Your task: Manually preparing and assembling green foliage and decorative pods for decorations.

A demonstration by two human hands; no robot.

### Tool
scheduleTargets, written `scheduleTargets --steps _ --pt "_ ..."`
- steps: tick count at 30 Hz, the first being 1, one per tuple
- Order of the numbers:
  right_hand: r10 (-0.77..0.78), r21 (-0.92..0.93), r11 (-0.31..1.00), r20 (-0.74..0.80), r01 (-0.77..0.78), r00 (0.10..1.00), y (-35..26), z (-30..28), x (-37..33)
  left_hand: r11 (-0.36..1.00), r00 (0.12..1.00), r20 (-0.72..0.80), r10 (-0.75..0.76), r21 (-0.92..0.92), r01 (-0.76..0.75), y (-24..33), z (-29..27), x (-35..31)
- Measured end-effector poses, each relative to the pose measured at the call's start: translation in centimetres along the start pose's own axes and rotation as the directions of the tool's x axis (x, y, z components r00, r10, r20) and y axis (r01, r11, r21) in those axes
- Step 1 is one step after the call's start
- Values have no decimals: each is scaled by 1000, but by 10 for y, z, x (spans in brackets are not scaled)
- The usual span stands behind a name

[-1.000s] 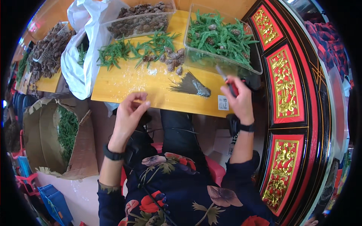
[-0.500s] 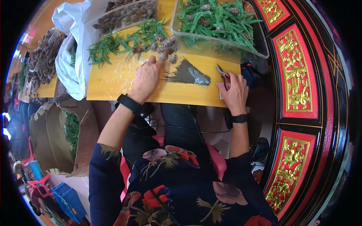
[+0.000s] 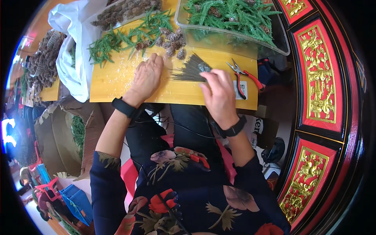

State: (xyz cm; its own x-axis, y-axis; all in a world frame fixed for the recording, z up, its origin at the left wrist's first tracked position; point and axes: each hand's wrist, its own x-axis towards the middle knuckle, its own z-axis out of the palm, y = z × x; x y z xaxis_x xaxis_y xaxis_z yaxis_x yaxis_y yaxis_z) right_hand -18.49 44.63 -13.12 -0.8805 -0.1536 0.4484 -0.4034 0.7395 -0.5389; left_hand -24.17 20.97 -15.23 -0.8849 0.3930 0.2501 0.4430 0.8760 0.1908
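My left hand [image 3: 147, 77] rests low over the table just left of the wire bundle, its fingers bent and pressed together; what they hold, if anything, is hidden. A fan of thin dark wires [image 3: 188, 70] lies in front of me, with clear plastic wrap [image 3: 203, 68] round its right end. My right hand [image 3: 220, 93] is at that wrapped end, thumb and forefinger apart, nothing visible between them. Needle-nose pliers [image 3: 237, 70] with red and black handles lie spread beside it, partly over a white printed card [image 3: 243, 87]. Small pine cones [image 3: 172, 41] are heaped beyond my left hand.
Green artificial sprigs [image 3: 107, 45] lie on the yellow table [image 3: 113, 84]. A clear tub [image 3: 235, 33] of sprigs with cones stands back right, a box of cones [image 3: 133, 13] back left. A white plastic bag [image 3: 74, 51] hangs left, above a cardboard box [image 3: 58, 137]. Carved panels [image 3: 319, 74] border the right.
My right hand has let go of the pliers and moved left to the wrapped end of the wires. The pliers now lie on the table. My left hand has shifted slightly left.
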Motion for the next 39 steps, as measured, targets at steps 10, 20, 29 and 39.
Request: scheduleTargets --steps 10,20,29,39 --pt "-46 -99 993 190 66 981 -1 47 30 923 921 -82 -382 -95 374 -36 -31 22" --pt "74 132 987 102 -87 992 0 38 24 928 921 -115 -373 -26 372 -37 -30 50" --pt "138 285 946 70 -152 988 2 35 29 946 943 -78 -324 -19 324 -60 -20 36" --pt "201 400 893 60 -208 978 2 35 28 166 710 265 -653 -864 475 -48 -33 -6"
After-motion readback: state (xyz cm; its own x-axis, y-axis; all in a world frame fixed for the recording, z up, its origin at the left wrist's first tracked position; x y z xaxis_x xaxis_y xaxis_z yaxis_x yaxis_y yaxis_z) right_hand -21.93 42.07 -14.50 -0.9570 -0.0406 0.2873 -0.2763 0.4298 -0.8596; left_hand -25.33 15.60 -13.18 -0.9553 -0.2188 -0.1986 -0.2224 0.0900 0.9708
